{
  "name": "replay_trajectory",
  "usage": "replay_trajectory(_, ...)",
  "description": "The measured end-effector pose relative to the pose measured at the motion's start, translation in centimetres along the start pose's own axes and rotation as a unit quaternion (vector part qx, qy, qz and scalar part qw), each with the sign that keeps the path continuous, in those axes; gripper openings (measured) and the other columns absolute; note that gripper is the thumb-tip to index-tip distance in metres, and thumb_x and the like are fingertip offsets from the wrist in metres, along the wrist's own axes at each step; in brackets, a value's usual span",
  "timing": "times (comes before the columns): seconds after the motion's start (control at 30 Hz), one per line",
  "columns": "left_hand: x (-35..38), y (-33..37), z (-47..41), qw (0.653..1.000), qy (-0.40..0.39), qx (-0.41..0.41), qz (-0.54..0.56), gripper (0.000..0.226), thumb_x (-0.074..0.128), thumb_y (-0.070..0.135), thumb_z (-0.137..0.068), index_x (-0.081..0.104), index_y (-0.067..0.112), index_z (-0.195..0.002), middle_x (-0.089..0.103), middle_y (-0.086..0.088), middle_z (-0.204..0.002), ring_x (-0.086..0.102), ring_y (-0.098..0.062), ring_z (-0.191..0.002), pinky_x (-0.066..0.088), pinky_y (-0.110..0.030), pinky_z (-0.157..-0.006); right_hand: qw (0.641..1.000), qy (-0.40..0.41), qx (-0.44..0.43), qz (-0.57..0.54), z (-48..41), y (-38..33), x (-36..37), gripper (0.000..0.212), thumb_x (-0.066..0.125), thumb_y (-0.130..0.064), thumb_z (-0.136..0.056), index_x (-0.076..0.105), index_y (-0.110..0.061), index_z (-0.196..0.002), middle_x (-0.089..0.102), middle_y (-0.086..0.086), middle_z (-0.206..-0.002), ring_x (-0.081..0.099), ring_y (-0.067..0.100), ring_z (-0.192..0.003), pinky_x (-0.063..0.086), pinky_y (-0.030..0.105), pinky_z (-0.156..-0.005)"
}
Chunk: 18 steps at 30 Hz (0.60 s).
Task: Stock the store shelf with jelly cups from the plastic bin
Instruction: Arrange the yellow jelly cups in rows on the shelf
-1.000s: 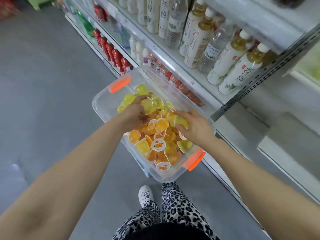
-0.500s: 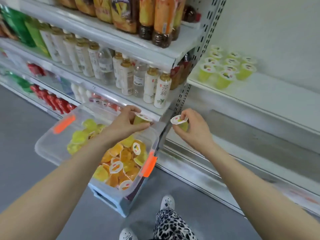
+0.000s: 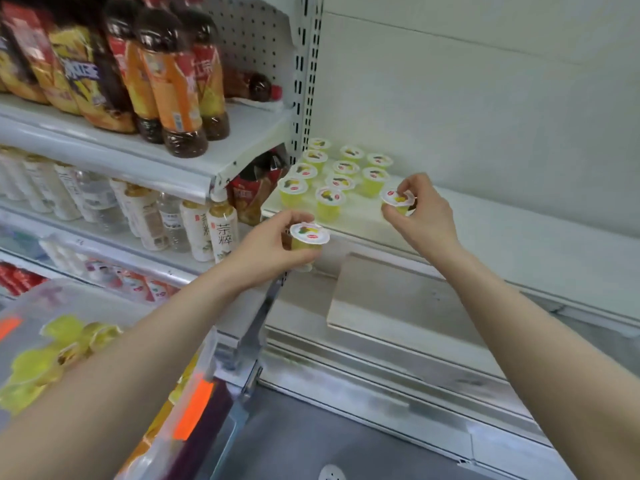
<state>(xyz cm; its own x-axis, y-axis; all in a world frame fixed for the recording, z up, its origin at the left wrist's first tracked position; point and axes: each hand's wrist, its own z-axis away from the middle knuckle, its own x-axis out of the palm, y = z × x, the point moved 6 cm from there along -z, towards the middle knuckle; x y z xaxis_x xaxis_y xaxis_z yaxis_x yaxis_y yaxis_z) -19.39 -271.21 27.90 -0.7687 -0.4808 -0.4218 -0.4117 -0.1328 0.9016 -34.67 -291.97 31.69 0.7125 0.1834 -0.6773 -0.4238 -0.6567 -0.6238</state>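
Note:
My left hand [image 3: 268,251] grips a yellow-green jelly cup [image 3: 308,241] just below the front edge of the white shelf [image 3: 502,233]. My right hand [image 3: 420,211] holds a second jelly cup [image 3: 397,199] at the shelf's surface, right of several green jelly cups [image 3: 329,171] standing in rows at the shelf's left end. The clear plastic bin [image 3: 104,368] with orange latches sits at the lower left, holding yellow and orange cups, partly hidden by my left forearm.
Left of the jelly shelf, drink bottles [image 3: 166,84] fill the upper shelf and tea bottles [image 3: 221,230] the one below. A pale board [image 3: 391,299] lies on the lower shelf. Grey floor [image 3: 329,441] and a shoe tip [image 3: 331,473] show at the bottom.
Both hands lifted out of the bin, each with a jelly cup, and rose to the white shelf. The view swung up and right from the bin to the shelf.

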Motion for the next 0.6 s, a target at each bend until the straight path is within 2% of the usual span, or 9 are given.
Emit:
replay_trajectory(0.07, 0.8, 1.0, -1.6, 0.999, 0.018, 0.015, -0.03, 0.054, 0.079, 0.027, -0.077, 0.056, 0.028, -0.126, 0.063, 0.017, -0.117, 0.063, 0.006, -0.095, 0.048, -0.01, -0.077, 0.999, -0.026, -0.001, 0.019, -2.1, 1.0, 0.6, 0.029, 0.069, -0.03, -0.078, 0.053, -0.021, -0.101, 0.061, -0.006, -0.095, 0.055, 0.021, -0.085, 0.038, 0.031, -0.073)
replay_trajectory(0.2, 1.8, 1.8, -3.6, 0.994, 0.057, 0.025, -0.09, 0.059, 0.083, 0.031, -0.072, 0.058, 0.027, -0.125, 0.06, 0.015, -0.119, 0.059, 0.001, -0.102, 0.041, -0.002, -0.079, 0.996, -0.075, -0.003, 0.044, -5.1, 2.3, 3.1, 0.029, 0.069, -0.032, -0.08, 0.056, -0.019, -0.103, 0.063, -0.001, -0.11, 0.058, 0.023, -0.097, 0.038, 0.03, -0.076)
replay_trajectory(0.3, 2.0, 1.8, -4.3, 0.987, 0.079, 0.037, -0.137, 0.057, 0.084, 0.037, -0.069, 0.061, 0.029, -0.12, 0.06, 0.013, -0.118, 0.057, -0.001, -0.104, 0.042, -0.008, -0.085, 0.994, -0.096, -0.023, 0.045, -6.6, 2.7, 4.8, 0.029, 0.07, -0.032, -0.082, 0.056, -0.017, -0.103, 0.063, 0.001, -0.12, 0.057, 0.023, -0.104, 0.036, 0.029, -0.079)
replay_trajectory(0.37, 2.1, 1.6, -4.5, 0.982, 0.082, 0.045, -0.161, 0.053, 0.083, 0.041, -0.068, 0.062, 0.031, -0.116, 0.062, 0.013, -0.115, 0.058, -0.001, -0.102, 0.045, -0.013, -0.085, 0.993, -0.1, -0.037, 0.041, -7.0, 3.2, 5.7, 0.029, 0.07, -0.033, -0.082, 0.056, -0.017, -0.101, 0.063, 0.002, -0.114, 0.057, 0.025, -0.102, 0.038, 0.031, -0.079)
replay_trajectory(0.47, 2.0, 1.5, -4.6, 0.975, 0.097, 0.058, -0.189, 0.053, 0.083, 0.043, -0.068, 0.063, 0.031, -0.115, 0.062, 0.013, -0.112, 0.056, 0.001, -0.097, 0.039, -0.005, -0.078, 0.993, -0.1, -0.06, 0.032, -7.2, 3.8, 6.6, 0.027, 0.071, -0.032, -0.082, 0.054, -0.018, -0.098, 0.06, -0.001, -0.102, 0.055, 0.022, -0.091, 0.034, 0.03, -0.073)
replay_trajectory(0.53, 2.2, 1.5, -4.8, 0.97, 0.106, 0.065, -0.207, 0.054, 0.082, 0.045, -0.068, 0.062, 0.029, -0.116, 0.061, 0.014, -0.112, 0.054, 0.002, -0.099, 0.037, -0.004, -0.078, 0.993, -0.094, -0.07, 0.031, -7.3, 4.0, 6.7, 0.027, 0.07, -0.032, -0.083, 0.055, -0.018, -0.1, 0.056, -0.005, -0.098, 0.052, 0.019, -0.087, 0.031, 0.029, -0.072)
replay_trajectory(0.6, 2.6, 1.5, -5.3, 0.966, 0.106, 0.07, -0.224, 0.054, 0.08, 0.046, -0.07, 0.061, 0.029, -0.117, 0.061, 0.014, -0.114, 0.052, 0.002, -0.102, 0.038, -0.009, -0.083, 0.992, -0.093, -0.08, 0.041, -7.4, 4.1, 6.7, 0.027, 0.07, -0.032, -0.085, 0.055, -0.017, -0.102, 0.052, -0.006, -0.094, 0.05, 0.017, -0.084, 0.03, 0.028, -0.071)
